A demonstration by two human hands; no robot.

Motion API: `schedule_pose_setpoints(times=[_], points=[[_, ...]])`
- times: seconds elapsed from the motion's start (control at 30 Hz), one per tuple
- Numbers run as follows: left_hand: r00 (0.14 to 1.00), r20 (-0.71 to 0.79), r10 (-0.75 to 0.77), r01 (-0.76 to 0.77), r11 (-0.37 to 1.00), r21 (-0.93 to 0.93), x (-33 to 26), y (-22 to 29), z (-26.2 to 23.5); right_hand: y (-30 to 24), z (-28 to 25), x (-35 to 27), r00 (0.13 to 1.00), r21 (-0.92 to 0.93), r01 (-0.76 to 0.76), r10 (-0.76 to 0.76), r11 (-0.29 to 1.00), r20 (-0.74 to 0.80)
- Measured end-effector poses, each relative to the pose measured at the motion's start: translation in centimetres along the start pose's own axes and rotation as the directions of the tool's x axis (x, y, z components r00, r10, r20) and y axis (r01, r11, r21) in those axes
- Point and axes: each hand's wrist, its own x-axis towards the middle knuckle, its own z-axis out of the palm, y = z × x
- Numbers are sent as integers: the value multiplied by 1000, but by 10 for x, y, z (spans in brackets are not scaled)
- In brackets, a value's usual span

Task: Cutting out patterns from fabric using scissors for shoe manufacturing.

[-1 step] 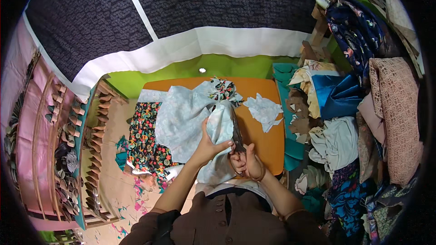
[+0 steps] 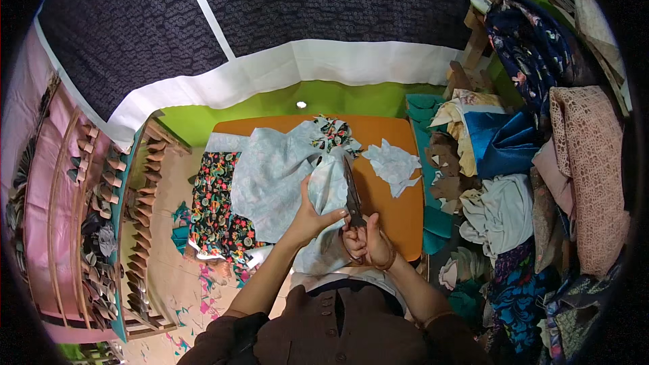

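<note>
My left hand (image 2: 314, 214) is closed on a pale, light-blue patterned cloth (image 2: 270, 172), thumb on top and fingers partly under the fabric. The cloth spreads over the table to the left, and a fold of it hangs toward my lap. In my right hand (image 2: 368, 242) is a pair of dark scissors (image 2: 355, 206), fingers wrapped around the handles. Their long blades point away from me along the right edge of the raised cloth. Beneath the pale cloth lies a black fabric with a bright floral print (image 2: 211, 189).
The orange table (image 2: 389, 223) carries a pale cloth scrap (image 2: 392, 165) and a bunched floral scrap (image 2: 334, 134). Piled fabrics (image 2: 500, 213) crowd the right side. A wooden rack of pegs (image 2: 138, 230) stands left. Coloured snippets litter the floor (image 2: 182, 290). Dark curtains hang beyond.
The scissor blades have shifted slightly in my right hand, at the cloth's edge. Both hands stay in nearly the same place.
</note>
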Motion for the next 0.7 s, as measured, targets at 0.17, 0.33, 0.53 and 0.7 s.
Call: schedule_pose_setpoints(times=[0.17, 0.33, 0.53, 0.7], points=[[999, 28, -29, 29, 999, -21, 2, 7, 4, -5, 5, -3, 1000, 58, 6, -5, 998, -15], [998, 60, -26, 27, 1000, -3, 4, 4, 4, -6, 0, 5, 990, -28, 95, -97, 995, -100], [999, 1, 39, -39, 973, 226, 30, 16, -19, -40, 9, -2, 976, -553, 115, -199, 826, -94], [993, 13, 121, -119, 947, 300, 36, 43, 4, -33, 2, -3, 973, -598, 129, -217, 791, -77]])
